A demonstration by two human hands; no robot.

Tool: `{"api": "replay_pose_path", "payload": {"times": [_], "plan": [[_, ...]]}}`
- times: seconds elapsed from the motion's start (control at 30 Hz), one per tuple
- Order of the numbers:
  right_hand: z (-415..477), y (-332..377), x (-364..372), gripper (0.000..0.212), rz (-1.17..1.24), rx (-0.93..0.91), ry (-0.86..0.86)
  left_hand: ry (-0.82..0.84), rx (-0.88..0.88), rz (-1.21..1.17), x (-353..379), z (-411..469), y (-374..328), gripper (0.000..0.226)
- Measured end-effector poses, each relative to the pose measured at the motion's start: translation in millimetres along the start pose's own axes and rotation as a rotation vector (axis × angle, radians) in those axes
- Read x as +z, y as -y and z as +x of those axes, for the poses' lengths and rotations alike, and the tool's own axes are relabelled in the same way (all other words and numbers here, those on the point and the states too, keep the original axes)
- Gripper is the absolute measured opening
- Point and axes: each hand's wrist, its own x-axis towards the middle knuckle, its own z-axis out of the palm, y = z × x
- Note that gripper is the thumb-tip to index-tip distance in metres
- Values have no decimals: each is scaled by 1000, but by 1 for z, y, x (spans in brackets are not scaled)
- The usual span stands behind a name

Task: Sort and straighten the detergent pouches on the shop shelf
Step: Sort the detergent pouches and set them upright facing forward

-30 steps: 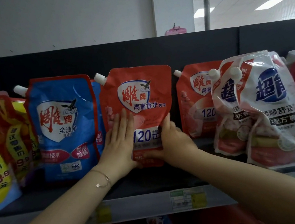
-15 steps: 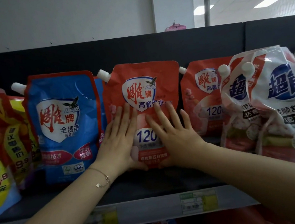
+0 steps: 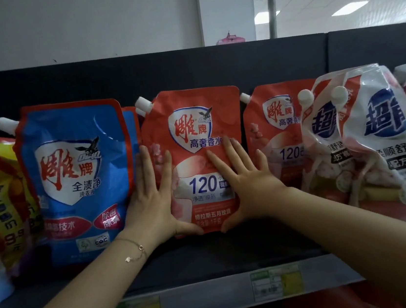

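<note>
Red detergent pouch point(image 3: 194, 121) stands upright on the shelf point(image 3: 210, 260) beside the blue pouch point(image 3: 78, 184). Right hand point(image 3: 250, 186) has released its edge and, like the left hand point(image 3: 152, 206), presses flat on it, fingers point(image 3: 219, 162) straight and apart; this one looks squared.

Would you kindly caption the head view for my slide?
Left hand and right hand press flat against the central red pouch beside the blue pouch on the shelf.

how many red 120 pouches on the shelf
2: middle red pouch, pressed by left hand and right hand; second red pouch just right of it. More may hide behind.
</note>
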Motion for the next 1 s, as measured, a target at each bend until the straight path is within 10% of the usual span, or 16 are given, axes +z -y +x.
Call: {"api": "replay_pose_path", "payload": {"times": [0.27,0.57,1.0], "plan": [[-18,7,-8,124,-33,-84,-64,-102,140,206,-11,-8,-17,142],[-57,-11,-24,40,-15,-165,-303,-215,524,-44,-16,-5,-65,35],[-68,-69,-21,48,-384,64,22,185,140,-639,17,57,-161,45]]}}
